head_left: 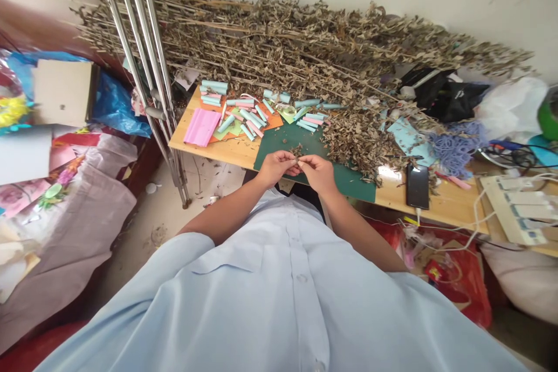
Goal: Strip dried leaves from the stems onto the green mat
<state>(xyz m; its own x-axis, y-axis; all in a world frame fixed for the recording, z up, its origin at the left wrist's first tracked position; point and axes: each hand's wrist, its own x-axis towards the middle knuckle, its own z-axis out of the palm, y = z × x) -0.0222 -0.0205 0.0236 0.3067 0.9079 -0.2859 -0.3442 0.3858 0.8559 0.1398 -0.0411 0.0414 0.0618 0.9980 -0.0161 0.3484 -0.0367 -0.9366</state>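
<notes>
My left hand (274, 167) and my right hand (318, 173) meet above a green cutting mat (349, 181), their fingertips pinching a small dried leaf sprig (297, 151) from both sides. A large heap of dried leafy stems (279, 40) lies across the back of the wooden table (209, 148). Left of my hands, many pale blue and pink paper rolls (250, 118) lie on orange and green paper sheets. A pink paper sheet (201, 127) sits at the table's left end. My fingers partly hide the sprig.
A black smartphone (417, 186) lies on the table's right side, near purple-blue yarn (455, 148) and a black bag (453, 99). Metal crutches (143, 52) stand at the table's left end. Cables and a white board (514, 209) lie at right; cloth and packaging pile up at left.
</notes>
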